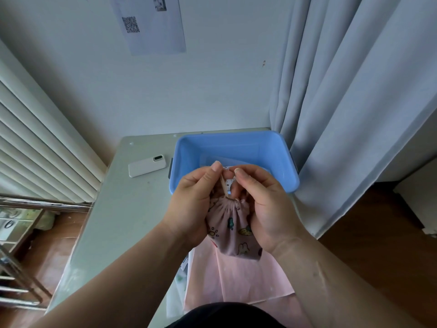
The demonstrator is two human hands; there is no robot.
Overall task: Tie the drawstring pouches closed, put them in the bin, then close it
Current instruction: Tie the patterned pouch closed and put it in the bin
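On a grey table (132,209) by the wall, the left hand (191,204) and right hand (264,204) pinch the drawstring (223,184) of a cinched pink printed pouch (233,230); the knot looks unfinished. The open blue bin (179,147) sits at twelve o'clock. Flat pink fabric (236,280), probably another pouch, lies at six.

Setting: a room in a home, most likely a bedroom or living corner. Indicators: a floor-length pale grey curtain (343,102) hangs at the right; the floor (378,245) is brown wood-pattern boarding; a small pale table (123,209) stands against a painted white wall (212,79). A white ribbed panel (35,143) at the left is probably a radiator, though lens distortion leaves this uncertain. A printed sheet with a QR code (151,24) is stuck to the wall. A white smartphone (147,166) lies on the table beside a blue plastic bin (186,162). A metal rack (21,268) stands at the lower left.
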